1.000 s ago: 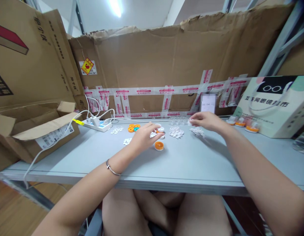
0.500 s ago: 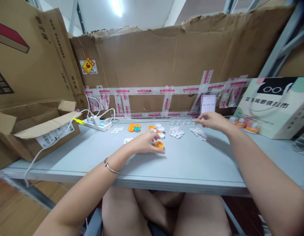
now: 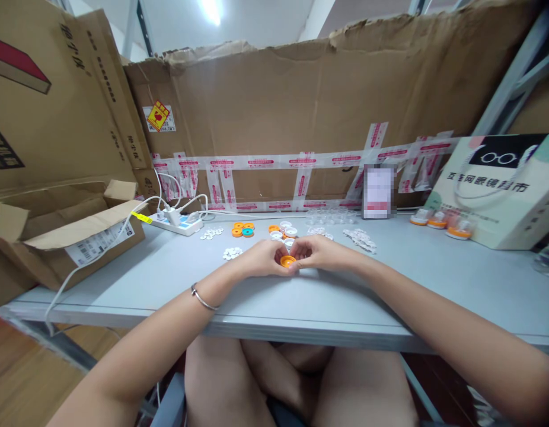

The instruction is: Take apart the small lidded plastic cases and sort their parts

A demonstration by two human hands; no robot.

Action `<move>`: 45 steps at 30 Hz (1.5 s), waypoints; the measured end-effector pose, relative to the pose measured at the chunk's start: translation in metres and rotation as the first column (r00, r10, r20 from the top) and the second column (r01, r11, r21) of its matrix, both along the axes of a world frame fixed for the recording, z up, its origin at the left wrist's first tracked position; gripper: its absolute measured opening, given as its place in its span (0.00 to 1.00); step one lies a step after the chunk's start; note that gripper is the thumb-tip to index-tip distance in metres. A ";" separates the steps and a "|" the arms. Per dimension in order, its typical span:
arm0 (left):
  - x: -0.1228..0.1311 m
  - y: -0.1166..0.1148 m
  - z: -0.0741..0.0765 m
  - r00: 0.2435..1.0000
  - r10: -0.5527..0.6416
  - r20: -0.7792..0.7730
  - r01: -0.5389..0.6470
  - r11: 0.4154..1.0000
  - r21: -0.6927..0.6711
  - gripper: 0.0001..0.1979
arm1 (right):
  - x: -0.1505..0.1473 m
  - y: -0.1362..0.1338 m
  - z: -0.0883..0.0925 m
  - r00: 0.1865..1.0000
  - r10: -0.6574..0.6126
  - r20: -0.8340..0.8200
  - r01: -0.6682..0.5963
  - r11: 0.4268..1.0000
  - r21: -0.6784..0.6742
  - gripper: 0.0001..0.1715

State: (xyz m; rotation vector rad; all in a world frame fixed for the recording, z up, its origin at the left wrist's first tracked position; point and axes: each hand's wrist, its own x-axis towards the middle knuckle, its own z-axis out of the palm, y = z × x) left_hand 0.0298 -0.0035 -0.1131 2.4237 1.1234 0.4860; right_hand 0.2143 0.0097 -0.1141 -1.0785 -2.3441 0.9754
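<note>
Near the middle of the table, an orange round cap (image 3: 287, 261) sits between both hands with its hollow side up. My left hand (image 3: 266, 258) curls around its left side, fingers closed against it. From the right, my right hand (image 3: 318, 254) meets it with thumb and fingertips on the rim; whether a small part is also in those fingers is hidden. Just beyond are white caps (image 3: 291, 232) and an orange cap (image 3: 273, 229). Small white discs (image 3: 232, 254) lie left of my left hand. A pile of thin white pieces (image 3: 360, 240) lies beyond my right forearm.
Clear plastic pieces (image 3: 331, 216) line the back, beside an upright phone (image 3: 377, 193). Orange rings (image 3: 237, 232) and a teal ring (image 3: 248, 232) lie left of centre. A power strip (image 3: 179, 224) and open carton (image 3: 101, 231) stand left; orange-based containers (image 3: 459, 228) and a paper bag (image 3: 492, 196) right.
My right hand has come from the clear pieces at the back to the orange cap, moving left and nearer. My left hand stays at the cap, its fingers now closer around it.
</note>
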 end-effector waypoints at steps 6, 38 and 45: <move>0.000 0.002 -0.005 0.981 -0.033 0.190 0.055 0.993 -0.109 0.27 | 0.001 -0.001 0.000 0.999 0.048 -0.021 -0.047 0.998 0.028 0.19; -0.014 0.055 -0.003 0.979 0.166 0.114 -0.199 0.879 0.433 0.07 | 0.008 0.004 0.013 0.969 -0.183 -0.165 0.204 0.971 0.121 0.25; -0.008 0.054 -0.008 0.990 0.115 0.075 -0.136 0.902 0.410 0.11 | 0.010 0.003 0.010 0.998 -0.030 -0.054 0.033 0.998 0.059 0.23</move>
